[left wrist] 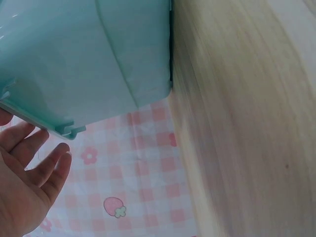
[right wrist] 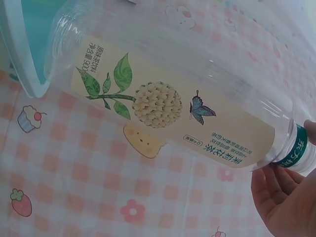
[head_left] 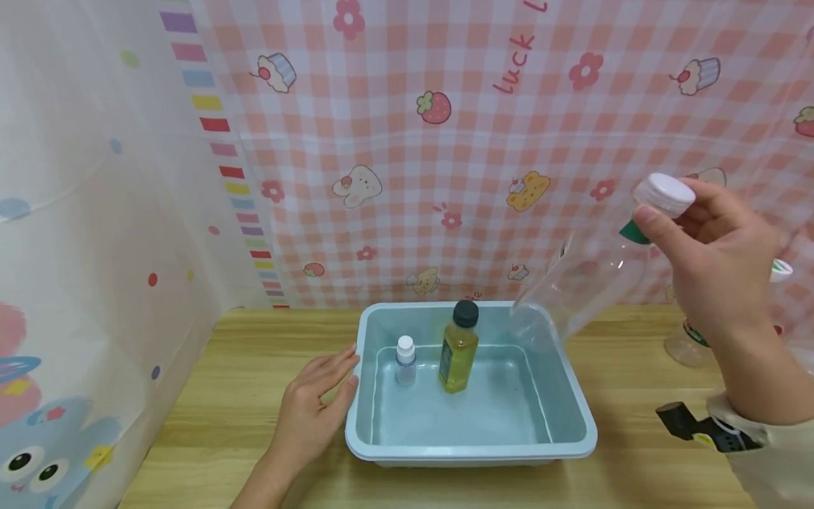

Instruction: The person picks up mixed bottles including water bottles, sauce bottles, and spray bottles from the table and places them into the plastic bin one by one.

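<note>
My right hand (head_left: 725, 247) grips a large clear plastic bottle (head_left: 588, 272) by its neck, just below the white cap (head_left: 670, 192). The bottle is tilted, its base over the right rear rim of a light blue basin (head_left: 470, 452). In the right wrist view its label (right wrist: 173, 108) shows a round blossom, leaves and a butterfly. My left hand (head_left: 318, 399) rests at the basin's left rim, fingers fairly straight; the left wrist view shows the fingertips (left wrist: 42, 136) right at the rim. Inside the basin stand a small clear white-capped bottle (head_left: 405, 364) and a yellow-green bottle (head_left: 459, 353) with a black cap.
The basin stands on a wooden table (head_left: 254, 367). Behind my right forearm is another clear bottle (head_left: 687, 346), partly hidden. A pink checked curtain (head_left: 394, 141) hangs along the table's back edge, and a pale patterned sheet (head_left: 95, 212) hangs on the left.
</note>
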The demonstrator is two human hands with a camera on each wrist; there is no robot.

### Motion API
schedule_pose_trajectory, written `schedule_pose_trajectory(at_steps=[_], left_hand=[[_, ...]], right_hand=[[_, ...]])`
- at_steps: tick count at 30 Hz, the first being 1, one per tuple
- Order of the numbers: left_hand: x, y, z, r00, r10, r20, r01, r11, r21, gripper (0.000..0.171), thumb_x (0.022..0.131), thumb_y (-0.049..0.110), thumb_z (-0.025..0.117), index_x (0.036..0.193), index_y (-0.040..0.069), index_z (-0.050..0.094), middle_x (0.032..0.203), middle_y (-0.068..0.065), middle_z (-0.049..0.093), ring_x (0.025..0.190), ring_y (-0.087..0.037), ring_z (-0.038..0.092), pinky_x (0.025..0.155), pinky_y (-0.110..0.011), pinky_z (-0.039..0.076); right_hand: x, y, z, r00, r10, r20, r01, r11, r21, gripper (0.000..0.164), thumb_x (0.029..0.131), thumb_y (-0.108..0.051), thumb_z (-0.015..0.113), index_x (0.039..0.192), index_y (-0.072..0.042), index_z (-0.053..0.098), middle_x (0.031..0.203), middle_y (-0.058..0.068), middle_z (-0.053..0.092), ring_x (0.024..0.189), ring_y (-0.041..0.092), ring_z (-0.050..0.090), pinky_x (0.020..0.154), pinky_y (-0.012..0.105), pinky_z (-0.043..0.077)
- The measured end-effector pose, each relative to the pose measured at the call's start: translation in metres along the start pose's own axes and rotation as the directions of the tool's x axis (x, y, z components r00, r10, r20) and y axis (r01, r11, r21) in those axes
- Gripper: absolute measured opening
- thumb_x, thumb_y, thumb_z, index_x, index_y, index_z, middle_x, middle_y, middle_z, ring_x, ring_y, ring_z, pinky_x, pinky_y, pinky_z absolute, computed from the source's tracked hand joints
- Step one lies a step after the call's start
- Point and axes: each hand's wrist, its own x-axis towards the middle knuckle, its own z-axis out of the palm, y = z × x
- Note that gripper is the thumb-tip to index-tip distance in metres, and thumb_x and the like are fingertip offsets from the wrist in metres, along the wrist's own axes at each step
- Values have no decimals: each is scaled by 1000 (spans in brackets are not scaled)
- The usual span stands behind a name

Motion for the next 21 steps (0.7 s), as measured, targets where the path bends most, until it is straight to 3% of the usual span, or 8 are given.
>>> schedule_pose_trajectory(at_steps=[4, 9, 11, 16, 21], left_hand=[[0, 0, 0, 1000, -4, 5, 4, 1000, -3, 33, 87, -4, 76, 120, 0, 77, 131, -7, 72, 111, -29, 70, 94, -39, 58], [1, 0, 0, 1000, -8, 13, 8, 1000, -2, 32, 87, -4, 76, 119, -1, 77, 131, -7, 72, 112, -29, 70, 93, -45, 59], [1, 0, 0, 1000, -14, 17, 14, 1000, -3, 32, 88, -4, 76, 119, -1, 77, 131, -7, 72, 112, -29, 70, 95, -42, 58], [1, -1, 0, 1000, -14, 11, 14, 1000, -7, 33, 87, -4, 76, 120, -1, 77, 132, -7, 71, 112, -29, 70, 98, -33, 56], [1, 0, 1, 1000, -7, 3, 7, 1000, -13, 33, 87, -4, 76, 120, -2, 77, 132, -7, 72, 111, -29, 70, 102, -22, 51]], right_hand=[[-6, 3, 4, 999, -11, 40, 10, 1000, 1, 37, 93, 8, 72, 127, -6, 72, 105, -1, 74, 86, 9, 70, 77, 12, 55], [-12, 9, 10, 995, -40, 90, 31, 994, 102, 39, 90, 13, 71, 127, 0, 71, 105, 1, 75, 88, 10, 71, 80, 13, 56], [-16, 11, 13, 994, -34, 108, 22, 994, 109, 39, 89, 15, 72, 126, 2, 71, 105, 1, 75, 88, 10, 71, 80, 13, 57], [-27, 21, 23, 984, -30, 176, 34, 999, -20, 43, 89, 13, 75, 130, 2, 69, 106, -10, 73, 90, 5, 71, 80, 12, 56], [-39, 32, 33, 969, -40, 243, 53, 997, -47, 44, 87, 12, 78, 129, 4, 68, 106, -14, 71, 90, 3, 69, 80, 11, 54]])
